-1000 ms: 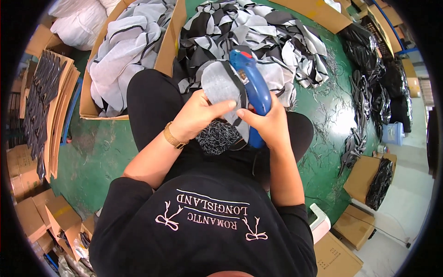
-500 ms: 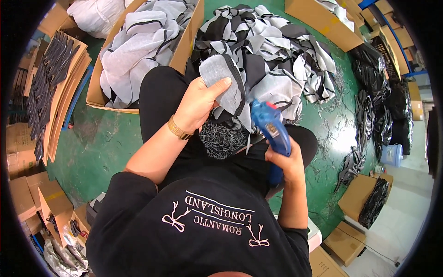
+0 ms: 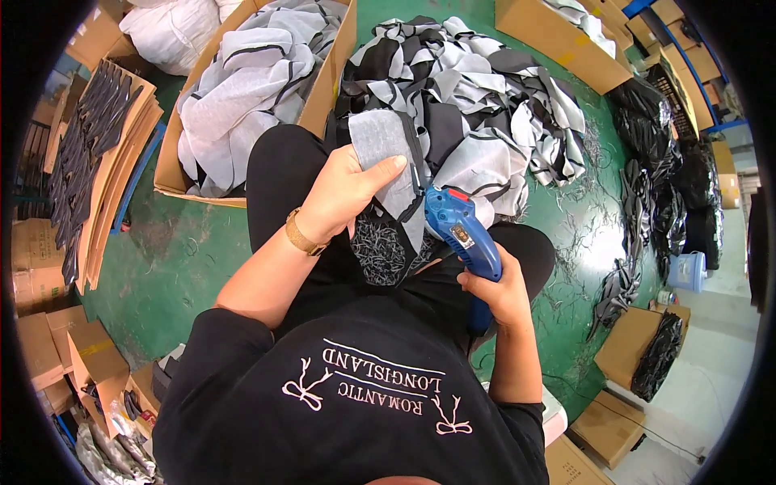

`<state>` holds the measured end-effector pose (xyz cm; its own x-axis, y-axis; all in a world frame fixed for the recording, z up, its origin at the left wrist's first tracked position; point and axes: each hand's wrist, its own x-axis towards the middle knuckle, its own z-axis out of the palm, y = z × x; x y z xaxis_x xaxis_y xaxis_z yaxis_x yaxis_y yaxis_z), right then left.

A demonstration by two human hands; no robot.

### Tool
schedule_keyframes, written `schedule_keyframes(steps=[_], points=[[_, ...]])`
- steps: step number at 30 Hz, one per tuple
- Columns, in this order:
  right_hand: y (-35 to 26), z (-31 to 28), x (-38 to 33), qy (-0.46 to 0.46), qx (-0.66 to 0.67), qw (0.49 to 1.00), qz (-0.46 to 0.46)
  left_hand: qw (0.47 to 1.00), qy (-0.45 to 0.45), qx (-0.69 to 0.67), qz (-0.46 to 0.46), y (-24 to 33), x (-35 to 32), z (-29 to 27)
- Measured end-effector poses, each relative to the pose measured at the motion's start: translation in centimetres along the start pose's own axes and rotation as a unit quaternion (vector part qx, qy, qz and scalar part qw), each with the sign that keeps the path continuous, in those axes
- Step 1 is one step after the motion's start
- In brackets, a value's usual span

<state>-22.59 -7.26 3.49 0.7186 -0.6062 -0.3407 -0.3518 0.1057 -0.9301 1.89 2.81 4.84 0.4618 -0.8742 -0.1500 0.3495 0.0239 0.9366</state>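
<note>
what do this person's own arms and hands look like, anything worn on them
The left hand and right hand are both ungloved. A gold-coloured band, perhaps a watch or bracelet, circles the left wrist; none shows on the right. The plain black fabric sleeves are short and loose, ending around the elbows.

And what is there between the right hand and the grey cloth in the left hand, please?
The blue tool: the right hand grips it, and its front end is by the edge of the cloth. The head view shows this.
</note>
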Motion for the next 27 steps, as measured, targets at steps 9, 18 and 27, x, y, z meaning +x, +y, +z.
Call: schedule_keyframes(steps=[9, 18, 27], points=[[-1.3, 1.0, 1.4, -0.012, 0.177, 0.984, 0.018, 0.99, -0.082, 0.11, -0.039, -0.5, -0.4, -0.6], [-0.1, 0.0, -0.6, -0.012, 0.125, 0.992, 0.02, 0.991, -0.003, -0.124, -0.059, -0.9, 0.4, -0.5], [1.0, 0.0, -1.4, -0.027, 0.065, 0.995, 0.064, 0.998, -0.011, -0.048, -0.038, -0.7, 0.1, -0.2]])
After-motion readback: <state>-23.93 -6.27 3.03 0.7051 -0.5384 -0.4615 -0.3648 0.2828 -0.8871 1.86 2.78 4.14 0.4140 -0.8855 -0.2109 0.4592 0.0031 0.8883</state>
